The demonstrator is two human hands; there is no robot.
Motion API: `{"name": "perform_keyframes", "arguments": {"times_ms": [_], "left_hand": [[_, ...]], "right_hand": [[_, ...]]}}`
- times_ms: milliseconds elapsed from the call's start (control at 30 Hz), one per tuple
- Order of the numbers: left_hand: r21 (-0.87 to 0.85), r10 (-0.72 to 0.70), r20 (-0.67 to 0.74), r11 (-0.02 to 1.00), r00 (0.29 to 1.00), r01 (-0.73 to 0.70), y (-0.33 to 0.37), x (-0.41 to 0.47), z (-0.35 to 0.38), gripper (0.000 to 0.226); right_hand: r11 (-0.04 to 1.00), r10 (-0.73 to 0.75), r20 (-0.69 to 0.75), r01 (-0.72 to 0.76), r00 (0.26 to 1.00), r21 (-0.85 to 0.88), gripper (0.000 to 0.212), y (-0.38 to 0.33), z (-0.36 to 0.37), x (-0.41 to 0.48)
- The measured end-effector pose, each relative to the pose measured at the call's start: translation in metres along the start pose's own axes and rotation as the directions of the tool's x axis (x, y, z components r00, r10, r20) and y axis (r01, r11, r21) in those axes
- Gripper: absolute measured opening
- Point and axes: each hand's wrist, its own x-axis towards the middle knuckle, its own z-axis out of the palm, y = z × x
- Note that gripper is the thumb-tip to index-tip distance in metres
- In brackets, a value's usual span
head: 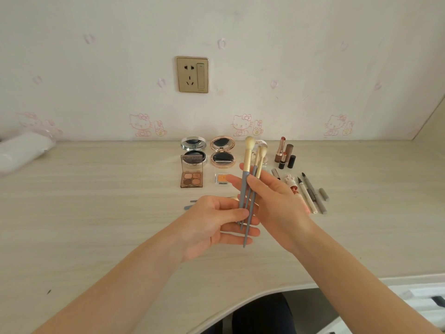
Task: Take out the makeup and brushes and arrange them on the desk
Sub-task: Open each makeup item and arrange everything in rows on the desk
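Note:
Three grey-handled makeup brushes [248,186] with gold ferrules and pale bristles stand upright above the desk [96,201]. My left hand [212,222] pinches their lower handles between thumb and fingers. My right hand [274,198] holds them higher up from behind, fingers stretched leftward. Behind on the desk lie a silver compact [193,150], a rose-gold compact [222,150], a brown eyeshadow palette [191,175] and a small orange pot [221,177]. Lipsticks [285,153] stand at the right, with pens and liners [313,195] lying beside them.
A white bag [22,150] lies at the desk's far left against the wall. A wall socket [192,74] sits above the makeup. Two more grey brush ends [190,204] peek out left of my left hand. The desk's curved front edge [240,300] runs near me.

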Motion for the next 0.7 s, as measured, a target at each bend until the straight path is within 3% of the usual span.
{"name": "perform_keyframes", "arguments": {"times_ms": [167,367,500,600,700], "left_hand": [[0.029,-0.039,0.067,0.999,0.997,0.037,0.002,-0.002,-0.006,0.013],[0.398,-0.095,0.051,0.915,0.994,0.067,0.019,-0.009,-0.034,0.012],[0.639,-0.113,-0.018,0.763,0.993,0.098,0.03,-0.008,-0.049,0.01],[0.772,-0.082,-0.074,0.626,0.994,0.109,0.032,-0.006,-0.051,0.009],[0.928,0.103,-0.099,0.369,0.99,0.054,0.027,-0.004,-0.049,0.007]], "right_hand": [[1.0,-0.023,0.03,0.022,0.999,0.022,0.027,0.0,0.0,0.0],[0.999,-0.047,0.113,0.048,0.992,-0.006,0.057,-0.025,-0.025,0.002],[0.907,-0.04,0.176,0.11,0.984,-0.406,0.043,-0.03,-0.034,0.0],[0.8,-0.07,0.189,0.168,0.98,-0.576,0.031,-0.024,-0.037,-0.003],[0.598,-0.12,0.198,0.23,0.973,-0.768,0.023,-0.015,-0.042,-0.005]]}}
